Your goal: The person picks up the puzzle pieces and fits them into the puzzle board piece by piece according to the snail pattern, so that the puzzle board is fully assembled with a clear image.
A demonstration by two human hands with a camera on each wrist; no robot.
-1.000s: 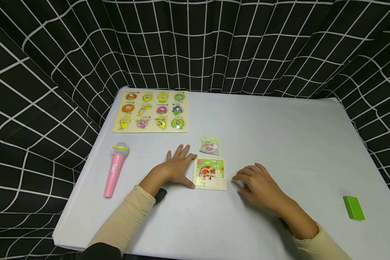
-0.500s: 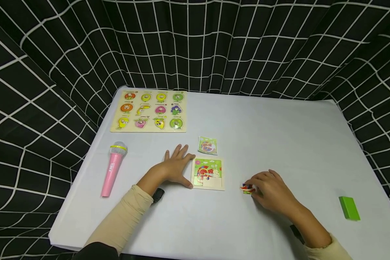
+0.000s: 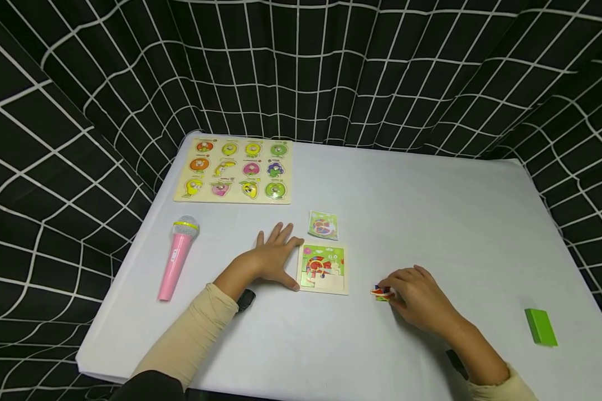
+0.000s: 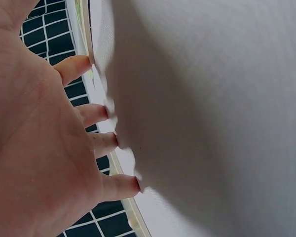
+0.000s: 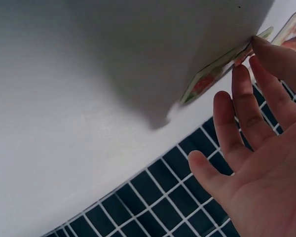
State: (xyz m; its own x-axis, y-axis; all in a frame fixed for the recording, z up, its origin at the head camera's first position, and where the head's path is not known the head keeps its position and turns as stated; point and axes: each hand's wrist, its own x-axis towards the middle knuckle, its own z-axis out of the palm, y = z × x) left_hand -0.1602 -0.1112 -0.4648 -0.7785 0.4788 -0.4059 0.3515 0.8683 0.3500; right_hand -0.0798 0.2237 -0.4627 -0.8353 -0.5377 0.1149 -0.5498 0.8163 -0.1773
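Note:
A small square jigsaw board [image 3: 329, 291] with a snail picture lies on the white table. Its lower right part shows a bare recess. My left hand [image 3: 268, 259] has its fingers spread, with thumb and forefinger touching the board's left corners. To the board's right, my right hand [image 3: 421, 292] pinches a red, blue and green puzzle piece [image 3: 381, 292] between thumb and fingertips, close to the tabletop. In the right wrist view, the piece [image 5: 207, 81] is tilted under the fingertips; whether there is more than one cannot be told.
A picture card [image 3: 323, 225] of the snail lies just behind the board. At the back left sits a fruit peg puzzle [image 3: 236, 196]. A pink toy microphone [image 3: 177, 262] lies to the left, and a green block [image 3: 541, 327] is far right. Black gridded cloth surrounds the table.
My right hand has moved right and slightly towards me, and the colourful piece now shows in its pinch. For the last half second it has stayed in place. My left hand keeps its position.

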